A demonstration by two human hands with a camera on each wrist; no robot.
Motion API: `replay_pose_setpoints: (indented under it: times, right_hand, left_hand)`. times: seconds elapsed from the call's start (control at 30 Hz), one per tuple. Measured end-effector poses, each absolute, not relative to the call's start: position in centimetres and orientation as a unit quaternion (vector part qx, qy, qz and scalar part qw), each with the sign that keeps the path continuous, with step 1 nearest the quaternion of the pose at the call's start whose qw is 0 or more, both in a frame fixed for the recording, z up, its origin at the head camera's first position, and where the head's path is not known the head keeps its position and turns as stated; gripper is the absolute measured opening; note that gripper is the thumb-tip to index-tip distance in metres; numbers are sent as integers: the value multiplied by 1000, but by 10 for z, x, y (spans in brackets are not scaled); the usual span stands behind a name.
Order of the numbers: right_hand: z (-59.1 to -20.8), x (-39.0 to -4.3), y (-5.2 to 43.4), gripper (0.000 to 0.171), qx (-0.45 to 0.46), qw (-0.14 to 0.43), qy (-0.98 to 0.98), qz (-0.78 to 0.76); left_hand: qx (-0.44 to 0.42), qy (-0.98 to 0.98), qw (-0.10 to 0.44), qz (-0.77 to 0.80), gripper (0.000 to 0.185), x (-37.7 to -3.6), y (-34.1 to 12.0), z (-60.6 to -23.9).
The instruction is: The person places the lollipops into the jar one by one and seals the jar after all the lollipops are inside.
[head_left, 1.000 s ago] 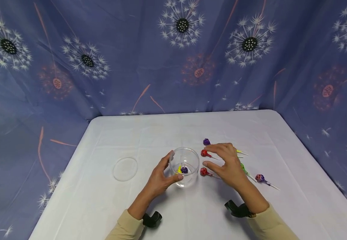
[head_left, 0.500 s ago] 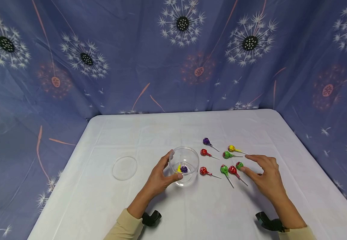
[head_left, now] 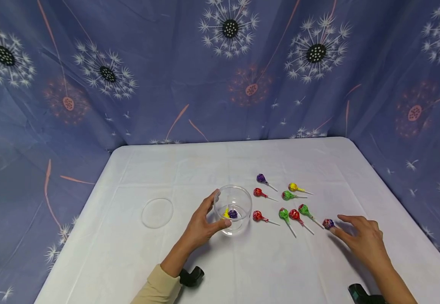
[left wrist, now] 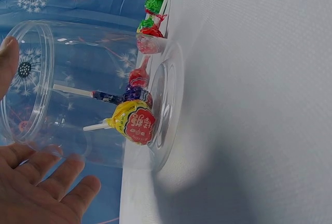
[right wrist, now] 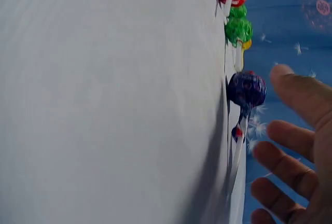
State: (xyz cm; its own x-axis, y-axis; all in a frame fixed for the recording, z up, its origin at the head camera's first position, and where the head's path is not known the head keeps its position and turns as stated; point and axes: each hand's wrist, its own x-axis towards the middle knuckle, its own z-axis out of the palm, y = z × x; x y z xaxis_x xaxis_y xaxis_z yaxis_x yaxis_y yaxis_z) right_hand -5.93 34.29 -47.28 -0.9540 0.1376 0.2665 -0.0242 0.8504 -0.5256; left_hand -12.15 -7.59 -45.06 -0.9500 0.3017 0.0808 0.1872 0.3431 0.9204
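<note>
A clear plastic jar (head_left: 233,209) stands on the white table (head_left: 189,169). My left hand (head_left: 209,213) grips its left side, thumb at the front. Inside lie a yellow lollipop (left wrist: 136,122) and a purple one (left wrist: 136,95). Several wrapped lollipops lie right of the jar, among them a red one (head_left: 257,216), a green one (head_left: 283,213) and a yellow one (head_left: 292,186). My right hand (head_left: 344,229) hovers open, fingers spread, just right of a blue-purple lollipop (head_left: 328,223). In the right wrist view its fingertips (right wrist: 298,97) sit close to that lollipop (right wrist: 247,89) without clearly touching it.
A clear round lid (head_left: 157,213) lies flat on the table left of the jar. A blue flowered curtain (head_left: 220,76) hangs round the table's back and sides. The table's right edge runs close to my right hand.
My right hand has swung from above the lollipops beside the jar out to the right and nearer me, ending at the blue-purple lollipop. The left hand and jar have stayed put.
</note>
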Motion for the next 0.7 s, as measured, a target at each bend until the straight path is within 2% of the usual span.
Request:
replay_pose_setpoints:
  times: [0.23, 0.7]
  right_hand:
    - [-480, -53, 356, 42, -55, 111, -961, 248]
    - [-492, -51, 365, 21, -44, 142, -962, 228]
  left_hand:
    - [150, 818, 55, 552, 89, -122, -76, -451]
    - [154, 813, 50, 559, 89, -121, -76, -451]
